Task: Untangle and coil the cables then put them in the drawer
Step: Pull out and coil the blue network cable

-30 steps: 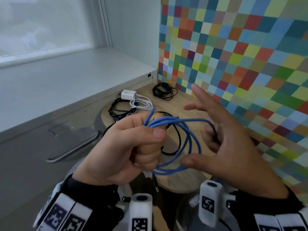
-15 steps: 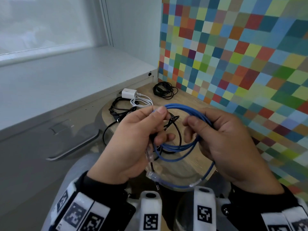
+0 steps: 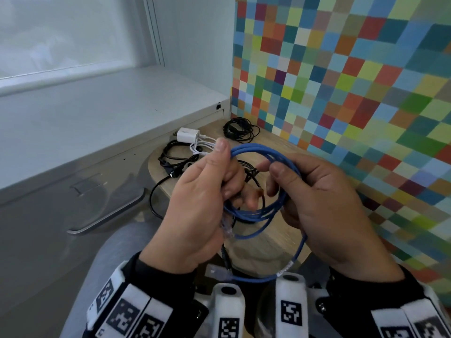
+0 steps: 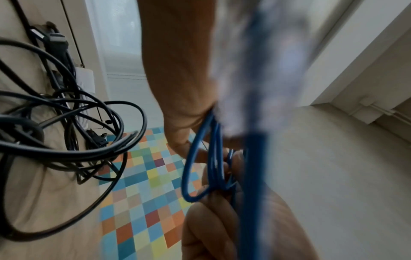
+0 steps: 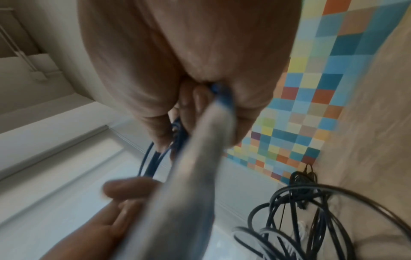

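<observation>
Drawer front with the long grey metal handle (image 3: 107, 215), left of the left hand: shut, nothing stowed.

Left hand (image 3: 195, 211): fingers curled round one side of the thin blue round-jacketed network cable (image 3: 258, 213), thumb up on top of the loops. A second ago this hand was fisted on the bunch and the right hand was spread wide off it.

Cable is held in the air between both hands, above the round light-wood surface (image 3: 266, 242), in several loops. One clear-plug tail hangs below the wrists.

Right hand (image 3: 319, 198): now clamped on the opposite side of the loops, thumb and fingers closed round them.

Read: the coil has been gathered into a two-hand hold, so it's nearly done. The tail needs tucking.

Beyond the hands, loose black cables (image 3: 175, 164), a white charger with white leads (image 3: 192, 139) and a small black cable bundle (image 3: 240, 129) wait on the surface.
</observation>
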The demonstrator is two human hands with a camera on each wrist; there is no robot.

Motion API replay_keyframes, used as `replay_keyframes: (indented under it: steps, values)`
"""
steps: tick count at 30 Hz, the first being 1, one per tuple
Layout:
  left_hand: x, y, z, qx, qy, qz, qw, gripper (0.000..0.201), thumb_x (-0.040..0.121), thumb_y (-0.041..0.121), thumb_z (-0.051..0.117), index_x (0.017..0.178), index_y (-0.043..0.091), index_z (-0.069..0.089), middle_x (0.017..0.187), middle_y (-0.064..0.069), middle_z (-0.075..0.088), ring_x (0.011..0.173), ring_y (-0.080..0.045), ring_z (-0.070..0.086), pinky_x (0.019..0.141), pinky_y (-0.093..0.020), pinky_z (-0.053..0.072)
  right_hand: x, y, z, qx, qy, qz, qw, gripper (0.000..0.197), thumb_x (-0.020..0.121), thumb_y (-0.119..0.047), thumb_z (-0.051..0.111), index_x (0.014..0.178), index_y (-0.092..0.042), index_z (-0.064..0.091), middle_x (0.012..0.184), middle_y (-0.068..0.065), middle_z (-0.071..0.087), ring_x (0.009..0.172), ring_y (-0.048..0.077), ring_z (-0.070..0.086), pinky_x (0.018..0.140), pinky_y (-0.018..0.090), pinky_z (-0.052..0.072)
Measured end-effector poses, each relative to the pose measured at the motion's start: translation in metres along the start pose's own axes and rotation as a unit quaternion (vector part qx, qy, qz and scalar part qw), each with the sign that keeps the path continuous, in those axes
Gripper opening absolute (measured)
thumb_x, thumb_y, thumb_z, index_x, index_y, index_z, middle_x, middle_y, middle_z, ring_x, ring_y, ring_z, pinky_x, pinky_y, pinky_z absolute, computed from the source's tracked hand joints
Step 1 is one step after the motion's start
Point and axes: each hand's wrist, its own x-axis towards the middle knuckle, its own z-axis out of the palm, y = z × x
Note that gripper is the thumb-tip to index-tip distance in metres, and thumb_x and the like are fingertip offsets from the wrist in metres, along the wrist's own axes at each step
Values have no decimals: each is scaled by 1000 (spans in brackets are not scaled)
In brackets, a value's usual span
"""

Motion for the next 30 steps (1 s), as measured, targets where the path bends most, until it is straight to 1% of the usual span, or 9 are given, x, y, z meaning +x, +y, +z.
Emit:
replay_keyframes:
  steps: [6, 10, 12, 14, 18, 22, 25, 28, 30]
  values:
    - [0, -2, 1, -35, -26, 24, 999, 43, 92, 49, 53, 64, 17, 43, 54, 1, 28, 39, -11, 31, 50, -28, 46, 0, 3, -5, -232, -43, 19, 972, 16, 99, -37, 62, 89, -25, 68, 72, -5, 69, 46, 0, 53, 50, 13, 38]
    - [0, -1, -1, -47, -35, 27, 998, 42, 87, 51, 57, 62, 19, 44, 51, 3, 28, 38, -9, 29, 51, -27, 44, -2, 1, -2, -172, -93, 61, 979, 24, 101, -37, 58, 89, -19, 68, 67, 5, 70, 46, 17, 61, 55, 39, 55]
    - [1, -1, -2, -46, -28, 17, 998, 42, 87, 52, 58, 64, 18, 47, 51, 4, 29, 39, -10, 28, 57, -32, 44, -2, 0, -1, -108, -64, 66, 990, 18, 100, -28, 63, 91, -14, 68, 77, 17, 71, 52, 34, 66, 62, 54, 62]
    - [2, -2, -3, -29, -1, 2, 1000, 41, 90, 50, 58, 69, 16, 52, 52, 3, 29, 41, -12, 28, 62, -35, 50, -1, 1, -2, -67, -18, 53, 996, 7, 97, -15, 68, 92, -11, 69, 75, 11, 71, 52, 34, 65, 60, 59, 62]
    - [6, -3, -5, 10, 49, -9, 999, 40, 88, 48, 55, 81, 9, 60, 52, -1, 30, 44, -21, 50, 72, -47, 60, 3, 6, -6, -60, 29, 4, 998, 9, 95, -7, 70, 93, -15, 73, 72, -7, 65, 55, 20, 66, 57, 47, 62]
    - [5, -4, -5, 48, 39, 7, 998, 48, 81, 63, 64, 78, 15, 60, 55, -4, 33, 59, -32, 65, 41, -30, 49, 5, 11, -8, -76, 38, -11, 996, 10, 97, -14, 68, 88, -16, 72, 74, 1, 64, 54, 19, 62, 58, 42, 60]
    - [6, -3, -11, 119, 7, 50, 992, 33, 88, 57, 71, 84, 25, 69, 57, 0, 46, 60, -32, 69, 62, -44, 60, 5, 10, -10, -74, 34, -6, 997, 11, 99, -21, 66, 91, -14, 70, 73, 7, 67, 54, 27, 62, 59, 45, 58]
    - [4, 0, -12, 157, 10, 60, 986, 21, 84, 40, 77, 90, 22, 69, 55, 0, 48, 59, -32, 68, 62, -43, 61, 6, 9, -11, -68, 33, -14, 997, 14, 100, -21, 65, 89, -13, 69, 70, 5, 64, 51, 26, 54, 58, 42, 52]
    - [5, 0, -12, 161, 11, 45, 986, 13, 83, 28, 77, 85, 19, 68, 53, -3, 48, 60, -33, 69, 73, -60, 60, 6, 9, -10, -64, 45, -24, 997, 13, 99, -19, 65, 88, -14, 70, 69, 4, 62, 51, 24, 52, 56, 40, 52]
